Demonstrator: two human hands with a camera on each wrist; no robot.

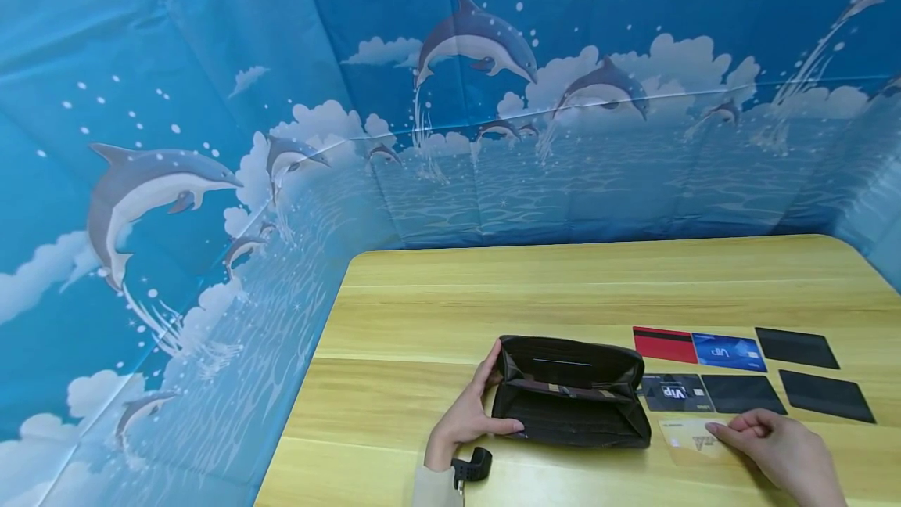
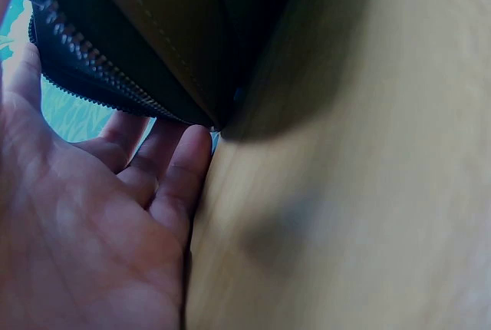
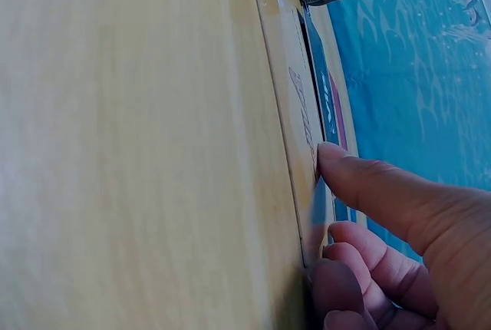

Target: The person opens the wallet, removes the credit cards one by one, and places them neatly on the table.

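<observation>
A dark zip-around wallet point(image 1: 570, 425) stands opened toward me on the table, its inner pockets showing. My left hand point(image 1: 468, 413) grips its left end, thumb over the front flap and fingers along the side. The left wrist view has the fingers touching the zip point(image 2: 92, 57) edge. To the right of the wallet lies a gold card point(image 1: 693, 440). My right hand point(image 1: 781, 444) pinches this card at its right end, thumb on top; in the right wrist view the curled fingers point(image 3: 368, 257) are at its edge, partly hiding it.
Behind the gold card lie a black VIP card point(image 1: 669, 393) and a plain black card point(image 1: 742, 395). Farther back are a red card point(image 1: 662, 344) and a blue VIP card point(image 1: 728, 352). Two more black cards point(image 1: 795, 346) lie at right. A dolphin-print curtain point(image 1: 450, 178) surrounds the wooden table point(image 1: 422, 303).
</observation>
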